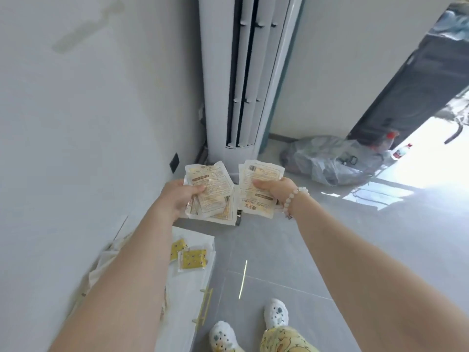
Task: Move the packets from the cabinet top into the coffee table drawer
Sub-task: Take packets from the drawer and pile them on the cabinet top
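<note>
left hand [177, 196]: clamped round a fanned bunch of packets [213, 196], mid-frame
right hand [275, 190]: pinching a packet stack [257, 191]
handling: light, floppy, probably slippery, so grip them mid-body
leftovers: yellow packets [191, 259] on the cabinet top [187, 301], lower left

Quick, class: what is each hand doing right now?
Left hand: closed, holding several packets.
Right hand: closed, holding a single packet.

Home living rm: floor-standing AC unit [250, 72], tiled floor [291, 250].
</note>
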